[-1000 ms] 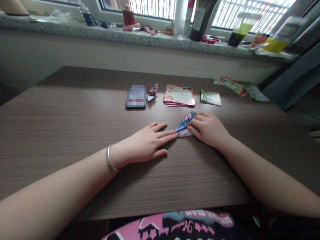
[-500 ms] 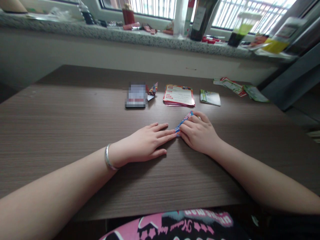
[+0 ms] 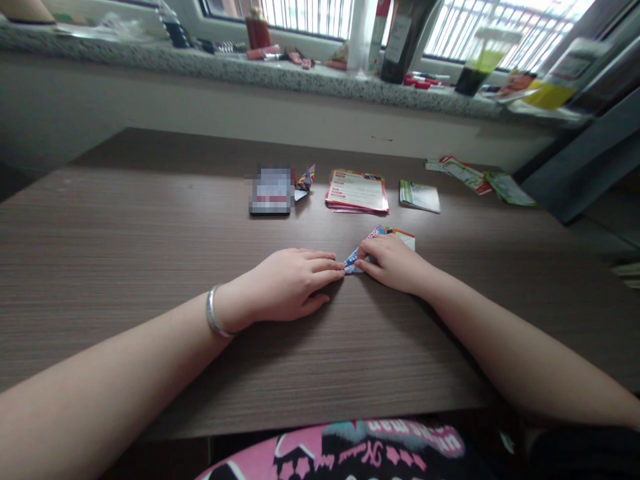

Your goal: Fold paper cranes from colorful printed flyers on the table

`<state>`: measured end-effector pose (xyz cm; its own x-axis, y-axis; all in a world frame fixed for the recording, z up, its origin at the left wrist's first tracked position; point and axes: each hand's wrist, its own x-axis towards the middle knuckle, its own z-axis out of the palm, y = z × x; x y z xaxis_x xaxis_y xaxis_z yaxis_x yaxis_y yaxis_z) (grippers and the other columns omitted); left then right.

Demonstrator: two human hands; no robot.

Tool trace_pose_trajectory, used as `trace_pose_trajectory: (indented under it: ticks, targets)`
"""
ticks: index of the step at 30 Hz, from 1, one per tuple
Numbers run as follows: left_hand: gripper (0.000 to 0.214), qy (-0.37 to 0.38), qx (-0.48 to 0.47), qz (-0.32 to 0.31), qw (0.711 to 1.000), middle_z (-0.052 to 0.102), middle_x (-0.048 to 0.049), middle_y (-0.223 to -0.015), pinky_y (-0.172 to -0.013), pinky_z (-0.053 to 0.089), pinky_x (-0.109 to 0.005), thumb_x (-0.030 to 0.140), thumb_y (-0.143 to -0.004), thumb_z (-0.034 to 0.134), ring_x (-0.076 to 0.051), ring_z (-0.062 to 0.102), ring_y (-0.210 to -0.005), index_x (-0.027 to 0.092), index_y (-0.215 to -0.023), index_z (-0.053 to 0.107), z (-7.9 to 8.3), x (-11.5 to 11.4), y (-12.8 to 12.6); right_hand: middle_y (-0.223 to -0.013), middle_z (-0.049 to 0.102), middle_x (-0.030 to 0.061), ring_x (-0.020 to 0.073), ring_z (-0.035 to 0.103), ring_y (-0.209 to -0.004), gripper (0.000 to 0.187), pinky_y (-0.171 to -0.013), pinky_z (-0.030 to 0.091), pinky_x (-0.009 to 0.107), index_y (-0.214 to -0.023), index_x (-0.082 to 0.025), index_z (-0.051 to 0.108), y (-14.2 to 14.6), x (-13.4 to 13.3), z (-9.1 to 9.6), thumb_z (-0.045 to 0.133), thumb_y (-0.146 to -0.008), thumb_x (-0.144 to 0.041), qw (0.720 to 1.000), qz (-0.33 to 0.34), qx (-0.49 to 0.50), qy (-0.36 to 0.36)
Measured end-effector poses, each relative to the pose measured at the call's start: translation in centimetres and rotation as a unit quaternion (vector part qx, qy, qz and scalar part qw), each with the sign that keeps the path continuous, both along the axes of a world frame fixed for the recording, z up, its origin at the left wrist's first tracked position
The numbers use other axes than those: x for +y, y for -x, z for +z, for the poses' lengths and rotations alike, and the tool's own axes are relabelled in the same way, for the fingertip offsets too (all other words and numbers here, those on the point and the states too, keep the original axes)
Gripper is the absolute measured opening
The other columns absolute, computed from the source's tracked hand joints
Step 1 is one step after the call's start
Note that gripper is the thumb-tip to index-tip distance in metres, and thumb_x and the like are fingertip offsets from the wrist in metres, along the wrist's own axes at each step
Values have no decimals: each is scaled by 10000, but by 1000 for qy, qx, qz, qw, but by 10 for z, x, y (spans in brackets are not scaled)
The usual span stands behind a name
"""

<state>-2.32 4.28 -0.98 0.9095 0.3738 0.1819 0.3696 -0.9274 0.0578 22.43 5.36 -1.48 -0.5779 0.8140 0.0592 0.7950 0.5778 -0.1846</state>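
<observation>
A folded piece of printed paper, blue, red and white, lies on the brown wood-grain table. Its narrow point is toward the left, and a white part with an orange edge shows behind my right hand. My left hand lies flat, palm down, a silver bangle on its wrist, with the fingertips touching the paper's left point. Over the paper's middle, my right hand rests with bent fingers pressing on it. The right hand covers part of the paper, so the whole shape is hidden.
Beyond the hands lie a phone-like blurred device, a small folded paper piece, a stack of printed sheets, a smaller green-white stack and printed strips. Bottles and small items crowd the granite windowsill.
My right hand has shifted slightly left and down along the paper, uncovering its white part at the right. The fingers of my left hand have drawn closer together and moved slightly left.
</observation>
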Motion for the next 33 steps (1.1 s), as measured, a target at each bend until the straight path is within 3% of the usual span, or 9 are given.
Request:
trace_pose_trajectory:
  ticks: [7, 14, 33]
  targets:
    - [440, -28, -16, 20, 999, 651, -114, -1242, -909, 554, -356, 253, -890, 536, -232, 643, -1097, 171, -1323, 547, 0, -1, -3, -880, 714, 57, 199, 616, -854, 201, -780, 371, 298, -869, -184, 659, 2, 2, 4, 541, -925, -337, 1000, -6, -18, 11]
    - [371, -52, -6, 40, 998, 668, -97, -1192, -877, 565, -357, 247, -916, 491, -228, 652, -1064, 165, -1266, 582, -1, -7, -8, -872, 722, 71, 227, 618, -895, 241, -920, 324, 373, -855, -182, 662, 10, -1, 7, 530, -920, -373, 996, -34, -75, -34]
    - [288, -54, 10, 90, 994, 690, -93, -1059, -849, 574, -363, 171, -890, 477, -234, 658, -1033, 139, -1127, 637, -3, -14, -15, -856, 713, 66, 228, 611, -880, 216, -875, 325, 364, -840, -192, 673, 12, 4, 3, 548, -898, -358, 997, -47, -49, -21]
